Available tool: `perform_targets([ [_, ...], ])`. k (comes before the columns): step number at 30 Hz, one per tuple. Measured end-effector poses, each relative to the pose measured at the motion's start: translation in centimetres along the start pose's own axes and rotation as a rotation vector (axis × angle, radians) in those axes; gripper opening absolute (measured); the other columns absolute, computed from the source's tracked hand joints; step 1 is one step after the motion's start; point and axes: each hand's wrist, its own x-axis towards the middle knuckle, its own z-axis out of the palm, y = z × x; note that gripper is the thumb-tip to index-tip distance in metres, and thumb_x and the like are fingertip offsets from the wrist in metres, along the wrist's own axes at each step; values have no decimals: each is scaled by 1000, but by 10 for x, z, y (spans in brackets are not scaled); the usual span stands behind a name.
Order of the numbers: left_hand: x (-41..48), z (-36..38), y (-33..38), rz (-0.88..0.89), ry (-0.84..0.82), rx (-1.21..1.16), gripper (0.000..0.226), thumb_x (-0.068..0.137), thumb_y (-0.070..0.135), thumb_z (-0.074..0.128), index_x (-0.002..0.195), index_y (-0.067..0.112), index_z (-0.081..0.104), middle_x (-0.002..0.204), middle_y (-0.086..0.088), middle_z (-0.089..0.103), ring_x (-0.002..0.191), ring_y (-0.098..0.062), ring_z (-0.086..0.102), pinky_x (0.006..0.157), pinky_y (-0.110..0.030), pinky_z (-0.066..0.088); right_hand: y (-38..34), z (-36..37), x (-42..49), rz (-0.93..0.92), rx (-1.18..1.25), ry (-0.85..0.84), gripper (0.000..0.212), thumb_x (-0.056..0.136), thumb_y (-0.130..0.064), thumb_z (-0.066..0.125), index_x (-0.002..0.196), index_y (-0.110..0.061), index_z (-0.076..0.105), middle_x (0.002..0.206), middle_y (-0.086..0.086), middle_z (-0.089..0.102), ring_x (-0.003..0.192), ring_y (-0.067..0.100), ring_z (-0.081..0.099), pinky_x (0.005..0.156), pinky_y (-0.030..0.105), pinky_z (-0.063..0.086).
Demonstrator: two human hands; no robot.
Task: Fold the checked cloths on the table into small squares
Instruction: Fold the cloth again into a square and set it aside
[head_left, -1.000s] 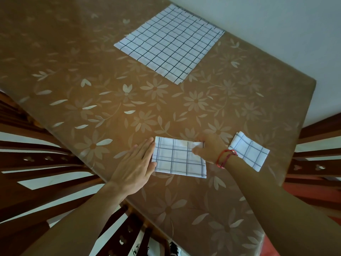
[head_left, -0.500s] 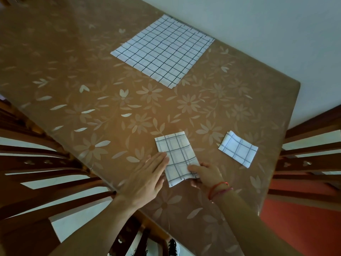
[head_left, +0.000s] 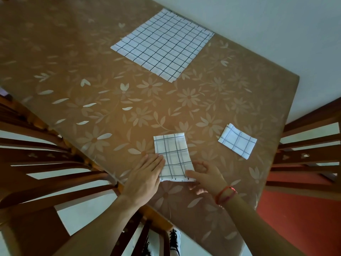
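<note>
Matt woven checked cloth (head_left: 172, 154) on a glossy, smooth table cover (head_left: 73, 61); polished wooden chair (head_left: 36, 189).

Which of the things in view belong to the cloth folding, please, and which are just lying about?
Job: half-folded cloth, pressed by left hand, pinched by right hand; folded square; unfolded cloths; table.
Lying about: left chair; right chair; shoe.

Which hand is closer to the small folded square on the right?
Right. The right hand pinches the half-folded cloth on the side toward the small folded square; the left hand rests on its opposite, farther edge.
</note>
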Motion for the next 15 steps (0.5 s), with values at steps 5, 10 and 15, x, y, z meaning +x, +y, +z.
perform_targets([
  [5,-2,0,1,-28,5,-40,52,87,16,64,137,6,53,141,-7,54,135,-19,45,115,-36,21,20,-10,-8,-508,-695,118,85,44,-54,82,120,-50,44,111,-18,48,97,1,54,75,20,53],
  [10,-3,-1,-3,-5,-3,-89,51,89,18,57,139,7,51,144,-7,51,138,-18,41,116,-37,21,30,-5,8,-879,-997,184,59,72,-48,71,124,-26,58,125,-3,47,98,10,54,67,27,57],
  [15,-6,-4,-7,14,20,-84,52,85,15,68,135,7,55,143,-6,52,137,-17,42,115,-42,32,24,-2,26,-1006,-1047,246,28,67,-18,80,94,-25,75,109,-6,68,97,18,62,56,34,58],
])
